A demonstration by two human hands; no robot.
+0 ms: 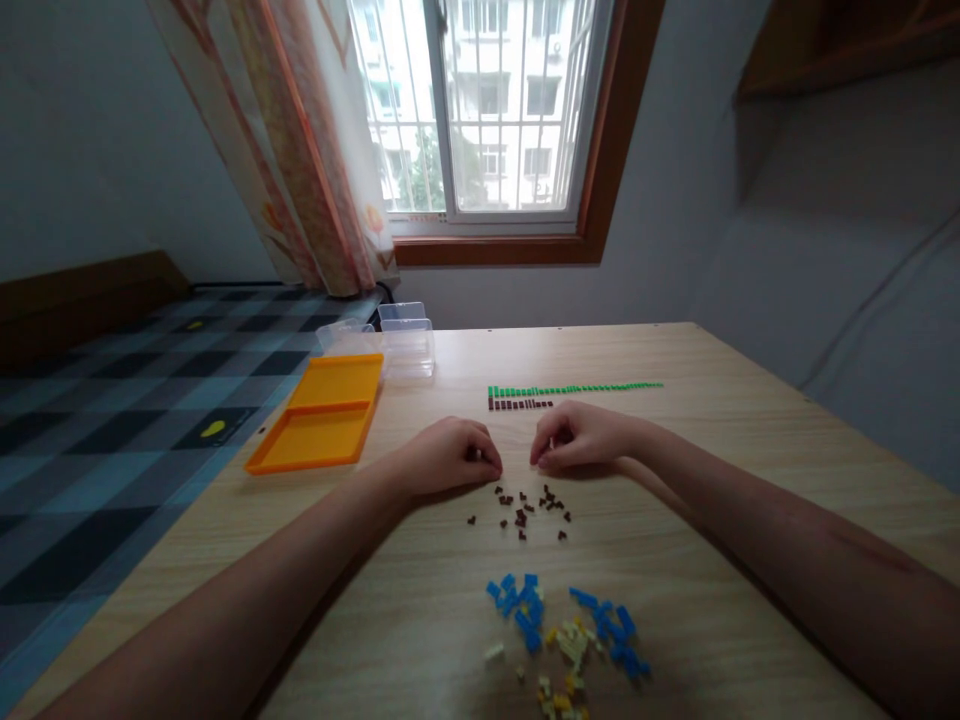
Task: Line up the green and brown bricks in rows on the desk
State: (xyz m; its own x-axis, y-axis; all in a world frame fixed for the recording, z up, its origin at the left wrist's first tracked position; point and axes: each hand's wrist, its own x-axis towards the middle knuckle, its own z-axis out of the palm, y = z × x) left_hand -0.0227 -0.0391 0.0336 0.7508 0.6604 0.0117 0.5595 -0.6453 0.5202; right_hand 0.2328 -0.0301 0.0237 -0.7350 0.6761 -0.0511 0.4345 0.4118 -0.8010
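Observation:
My left hand (454, 455) rests low over the table, its fingers curled with the tips near the wood. Facing it across a small gap, my right hand (581, 437) has thumb and forefinger bent together. Whatever the fingertips hold, if anything, is too small to make out. Just below both hands lies a loose scatter of tiny dark brown bricks (521, 518). Beyond them a short row of brown bricks (517, 405) runs left to right, its right end close to my right hand. Behind it stretches a longer row of small green bricks (577, 389).
Nearest me are two loose heaps of blue bricks (529, 605) with pale yellow bricks (574, 645) between them. An orange two-part tray (315, 435) sits at the table's left edge, with clear plastic boxes (407, 360) behind. A checked bed (150, 400) adjoins the left side.

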